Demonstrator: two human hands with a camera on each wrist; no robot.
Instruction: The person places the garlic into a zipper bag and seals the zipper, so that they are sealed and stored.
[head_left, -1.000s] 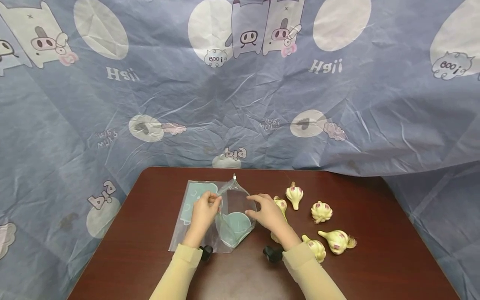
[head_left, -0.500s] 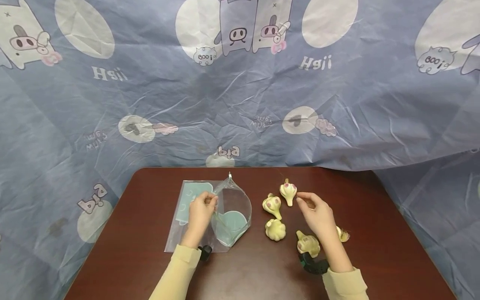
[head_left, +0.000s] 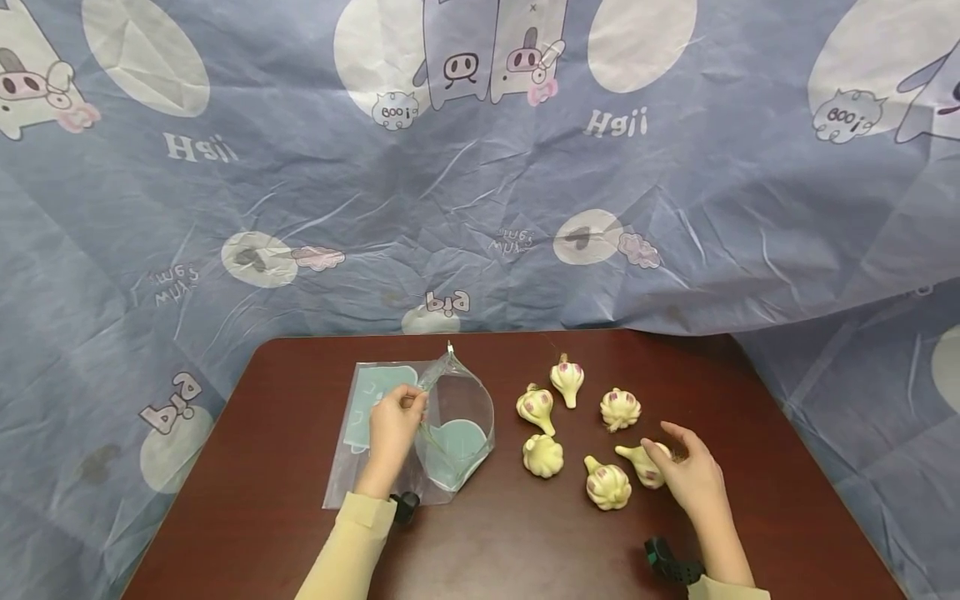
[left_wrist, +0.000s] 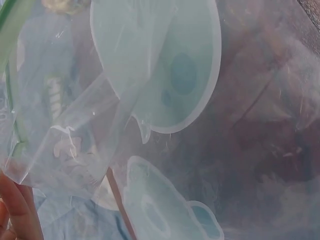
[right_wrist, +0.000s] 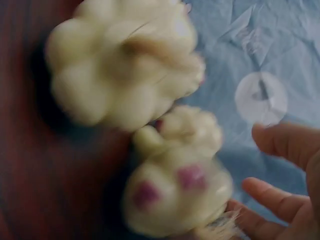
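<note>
A blue printed cloth (head_left: 225, 275) with cartoon pigs hangs behind and drapes down both sides of a dark brown table (head_left: 495, 542); on the left part of the table lies a clear plastic bag (head_left: 408, 433) with pale green shapes printed on it, its left portion flat on the wood and its right portion lifted into a rounded, open mouth; the left hand (head_left: 392, 429) rests on the bag with its fingers curled, pinching the rim of the mouth between thumb and fingertips, so the opening stands up and faces right; the left wrist view looks through the bag's film at the green print, with a fingertip at the lower left corner; just right of the bag, six garlic bulbs sit on the wood in a loose ring, none touching the bag; the leftmost bulb (head_left: 537, 406) lies nearest the bag's mouth, another (head_left: 567, 377) stands behind it, a third (head_left: 543, 455) sits in front, a fourth (head_left: 620, 408) lies at the back right, and a fifth (head_left: 607, 486) lies at the front; the sixth bulb (head_left: 645, 464) lies on its side with its stem pointing left, and the right hand (head_left: 693, 479) touches it from the right, fingers loosely bent about it but not closed round it, thumb raised above; the blurred right wrist view shows this bulb against the spread fingertips (right_wrist: 280, 142), another bulb just beyond it.
</note>
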